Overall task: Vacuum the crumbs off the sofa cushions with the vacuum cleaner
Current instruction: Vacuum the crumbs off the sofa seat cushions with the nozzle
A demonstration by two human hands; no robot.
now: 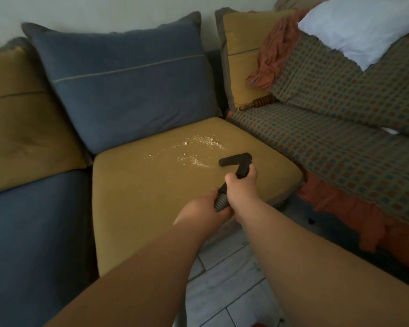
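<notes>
Pale crumbs [196, 148] lie scattered over the far middle of the mustard seat cushion [151, 199]. A black vacuum nozzle [235, 159] rests on that cushion just right of the crumbs, its flat head pointing left. My right hand [242, 185] grips the black tube right behind the nozzle. My left hand [204, 207] grips the ribbed grey hose [221, 201] a little lower. The rest of the hose is hidden under my arms.
A blue back cushion [128, 83] stands behind the seat, a blue seat cushion [33, 244] lies at left. A checked throw [340, 142], an orange cloth [274, 53] and a white pillow [364, 27] cover the sofa at right. Tiled floor [227, 279] shows below.
</notes>
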